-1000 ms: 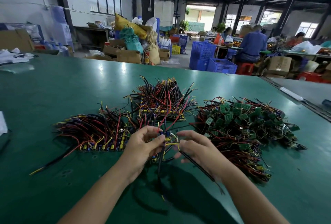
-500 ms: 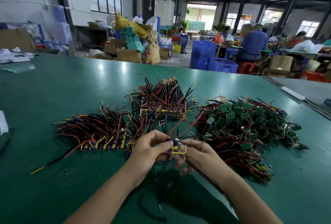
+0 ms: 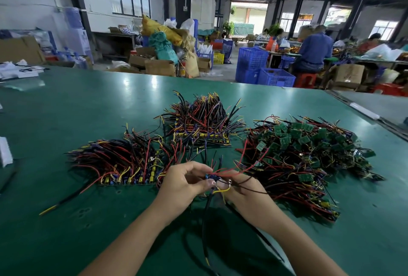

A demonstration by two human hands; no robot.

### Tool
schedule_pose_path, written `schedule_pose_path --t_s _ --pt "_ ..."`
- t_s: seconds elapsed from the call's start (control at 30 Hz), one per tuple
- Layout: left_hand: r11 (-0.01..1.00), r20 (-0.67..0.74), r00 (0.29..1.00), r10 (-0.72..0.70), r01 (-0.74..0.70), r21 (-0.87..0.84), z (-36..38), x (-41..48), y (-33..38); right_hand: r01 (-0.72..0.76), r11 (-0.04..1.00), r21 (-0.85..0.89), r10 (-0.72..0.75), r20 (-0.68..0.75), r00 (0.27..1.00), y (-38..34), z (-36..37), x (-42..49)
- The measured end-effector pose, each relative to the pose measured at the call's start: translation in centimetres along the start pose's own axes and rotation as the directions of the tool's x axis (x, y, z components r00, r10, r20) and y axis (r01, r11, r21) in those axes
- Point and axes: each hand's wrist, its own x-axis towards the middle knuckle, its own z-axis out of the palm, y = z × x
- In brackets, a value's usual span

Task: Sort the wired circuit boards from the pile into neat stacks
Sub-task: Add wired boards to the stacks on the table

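My left hand (image 3: 184,184) and my right hand (image 3: 244,191) pinch one small wired circuit board (image 3: 211,176) between them, just above the green table (image 3: 66,110). Its red, black and yellow wires trail out to the right and hang down toward me. A loose pile of green boards with tangled wires (image 3: 309,154) lies to the right. Two neat stacks sit to the left: a near one (image 3: 123,165) beside my left hand and a far one (image 3: 203,121) behind my hands.
A white object (image 3: 5,152) lies at the table's left edge. Papers and plastic (image 3: 17,70) rest at the far left corner. Blue crates (image 3: 265,70), cardboard boxes and seated people stand beyond the far edge. A grey table (image 3: 386,108) adjoins on the right.
My hands have come closer together around the board and lifted it slightly. Its red wires now swing out to the right over the pile's edge.
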Motion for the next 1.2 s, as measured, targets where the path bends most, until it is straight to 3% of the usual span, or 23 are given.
schedule_pose_path --t_s 0.07,0.17,0.23,0.37,0.83,0.97,1.1,1.2 --pt "1.0 0.011 1.0 0.0 0.0 -0.003 0.2 -0.1 -0.2 -0.074 0.944 0.322 0.087 -0.027 0.996 -0.4 0.6 0.2" --pt "0.995 0.056 0.998 -0.042 0.047 -0.089 0.5 -0.3 -0.2 -0.068 0.895 0.44 0.088 -0.027 0.996 -0.6 0.3 0.2" --pt "0.979 0.105 0.992 -0.075 0.093 -0.182 0.6 -0.4 -0.2 -0.053 0.903 0.426 0.072 -0.028 0.997 -0.6 0.1 0.1" --pt "0.977 0.142 0.987 -0.069 0.096 -0.19 0.7 -0.5 -0.2 0.024 0.982 0.185 -0.012 -0.069 0.998 0.1 -0.2 -0.1" --pt "0.987 0.045 0.998 -0.031 0.038 -0.155 1.0 -1.0 -0.2 0.028 0.974 0.225 -0.018 -0.046 0.999 -1.1 0.1 -0.7" --pt "0.985 0.062 0.998 -0.032 0.042 -0.169 0.8 -1.1 -0.3 0.011 0.964 0.266 0.002 -0.047 0.999 -0.9 0.2 -0.8" --pt "0.95 0.127 0.99 -0.053 0.09 -0.3 0.5 -1.0 -0.1 -0.009 0.94 0.34 0.031 -0.059 0.998 -0.5 0.2 -0.8" --pt "0.965 0.17 0.984 -0.05 0.092 -0.246 -0.4 -0.7 -0.2 -0.051 0.938 0.342 0.075 -0.057 0.996 -0.5 0.3 -0.5"
